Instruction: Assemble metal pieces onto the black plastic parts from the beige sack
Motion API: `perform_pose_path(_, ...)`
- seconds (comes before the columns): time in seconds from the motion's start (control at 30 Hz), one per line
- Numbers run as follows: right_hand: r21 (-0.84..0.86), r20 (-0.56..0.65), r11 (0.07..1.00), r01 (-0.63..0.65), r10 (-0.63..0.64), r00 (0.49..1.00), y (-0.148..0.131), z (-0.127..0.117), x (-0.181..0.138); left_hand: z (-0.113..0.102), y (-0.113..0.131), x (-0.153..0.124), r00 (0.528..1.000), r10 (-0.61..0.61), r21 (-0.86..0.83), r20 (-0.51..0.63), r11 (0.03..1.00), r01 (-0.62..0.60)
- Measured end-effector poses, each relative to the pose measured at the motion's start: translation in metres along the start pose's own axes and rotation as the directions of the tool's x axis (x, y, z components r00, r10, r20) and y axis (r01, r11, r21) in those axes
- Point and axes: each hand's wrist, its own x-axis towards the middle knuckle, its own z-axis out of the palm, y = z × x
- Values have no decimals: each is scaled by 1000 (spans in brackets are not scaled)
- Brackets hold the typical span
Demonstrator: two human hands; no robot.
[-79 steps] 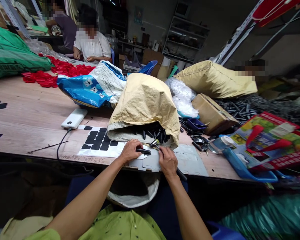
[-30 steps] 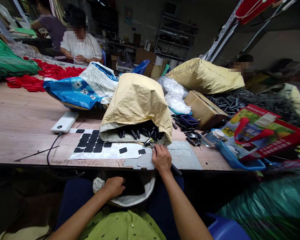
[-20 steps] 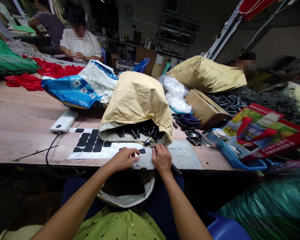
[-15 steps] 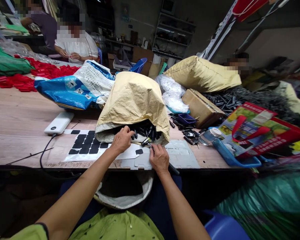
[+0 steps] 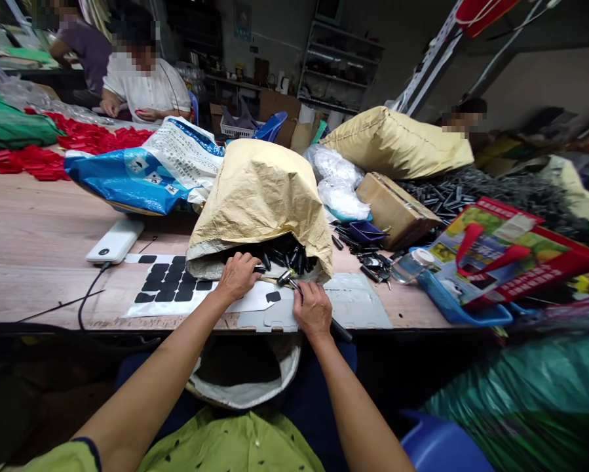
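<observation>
A yellow woven sack [image 5: 265, 190] lies with its mouth facing me, and many small black cylindrical pieces [image 5: 299, 259] show inside. At the left of that mouth, my left hand [image 5: 238, 275] is closed, its fingertips pinched at a dark piece [image 5: 259, 268]. My right hand [image 5: 314, 308] is wrapped round a small hammer with a shiny metal head [image 5: 284, 278]; its black grip [image 5: 341, 331] sticks out past my wrist. The hammer head lies just before the sack mouth. Under my hands is a white sheet with black rounded squares [image 5: 166, 282], over a grey board [image 5: 358, 301].
A white power bank [image 5: 116, 241] with a cable lies left. Behind it stand a blue-white bag [image 5: 141, 174] and red pieces [image 5: 29, 160]. On the right are a clear jar [image 5: 412, 267], a blue tray [image 5: 464, 314] and a red shopping bag [image 5: 515, 255]. Co-workers sit beyond.
My left hand has shifted slightly left and down at the sack mouth. The right hand with the hammer stays nearly still. A co-worker's hands have moved apart.
</observation>
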Motion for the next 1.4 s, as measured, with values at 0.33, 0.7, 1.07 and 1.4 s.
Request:
perform_pose_path(0.33, -4, 6, 1000, -4, 4, 1000, -1, 0, 0, -6, 9, -10, 999, 19, -40, 49, 999, -17)
perform_pose_path(0.7, -5, -5, 1000, 0, 0, 1000, -2, -2, 0, 21, 16, -44, 993, 108, -251, 45, 963, -93)
perform_pose_path(1.07, 252, 9, 967, -32, 30, 999, -14, -23, -7, 24, 8, -40, 997, 75, -357, 17, 932, -64)
perform_pose_path(1.4, 419, 53, 908, -21, -1, 999, -43, -35, -26, 29, 6, -40, 998, 57, -386, -16, 921, -58)
